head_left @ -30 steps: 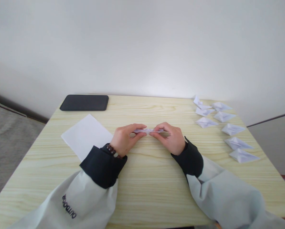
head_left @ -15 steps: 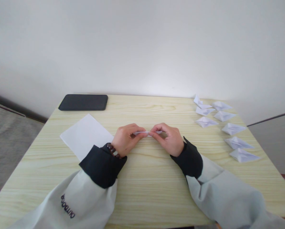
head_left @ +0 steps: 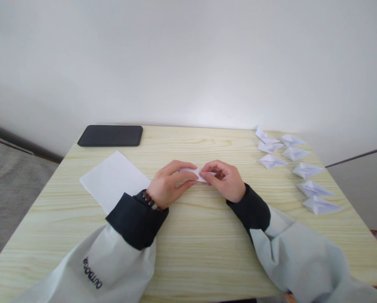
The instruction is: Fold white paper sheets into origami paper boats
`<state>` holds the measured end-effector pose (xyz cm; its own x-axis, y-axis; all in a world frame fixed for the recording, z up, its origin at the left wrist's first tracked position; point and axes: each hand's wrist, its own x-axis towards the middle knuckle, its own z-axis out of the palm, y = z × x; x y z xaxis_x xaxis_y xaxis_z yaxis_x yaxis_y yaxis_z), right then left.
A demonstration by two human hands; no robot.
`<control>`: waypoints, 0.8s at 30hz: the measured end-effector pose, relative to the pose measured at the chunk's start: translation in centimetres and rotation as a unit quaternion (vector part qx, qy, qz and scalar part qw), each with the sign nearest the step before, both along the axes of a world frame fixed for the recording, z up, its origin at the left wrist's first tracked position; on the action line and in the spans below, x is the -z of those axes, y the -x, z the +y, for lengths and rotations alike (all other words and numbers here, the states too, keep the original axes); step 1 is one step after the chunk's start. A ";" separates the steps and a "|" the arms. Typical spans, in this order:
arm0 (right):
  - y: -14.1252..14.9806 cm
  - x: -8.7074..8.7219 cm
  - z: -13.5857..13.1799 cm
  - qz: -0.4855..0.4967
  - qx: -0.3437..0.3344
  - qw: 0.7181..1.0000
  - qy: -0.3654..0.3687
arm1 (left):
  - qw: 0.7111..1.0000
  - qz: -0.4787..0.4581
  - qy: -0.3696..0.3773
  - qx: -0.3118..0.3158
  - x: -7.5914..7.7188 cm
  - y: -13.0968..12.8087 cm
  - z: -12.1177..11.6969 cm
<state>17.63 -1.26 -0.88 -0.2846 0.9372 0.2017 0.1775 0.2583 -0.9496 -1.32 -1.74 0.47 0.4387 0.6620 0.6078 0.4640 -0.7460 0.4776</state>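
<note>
A small piece of folded white paper is held between my two hands above the middle of the table. My left hand grips its left part, with the fingers along the far side and the thumb on the near side. At the right part, my right hand pinches the paper between thumb and forefinger. The fingers cover much of the paper, so its full shape is hidden. Beside my left wrist lies a flat white paper sheet, partly under the sleeve.
Several folded white paper boats stand in loose rows on the right of the wooden table. A black phone lies at the back left. The white wall rises behind the table's far edge.
My left fingers have spread from a tight pinch and now lie along the paper. The paper has tilted, showing more of its face. My right hand has shifted slightly right.
</note>
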 end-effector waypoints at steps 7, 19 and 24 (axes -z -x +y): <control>0.1 -0.9 -0.7 -0.130 -0.030 0.970 -0.203 | 0.999 -0.016 -0.030 -0.037 0.0 0.0 -0.1; 0.2 -0.8 -0.8 -0.200 0.012 0.919 -0.339 | 0.998 -0.006 -0.044 -0.033 -0.3 -0.3 -0.3; 0.4 -0.9 -0.9 -0.201 0.008 0.911 -0.359 | 0.997 0.006 -0.063 -0.042 -0.4 -0.4 -0.4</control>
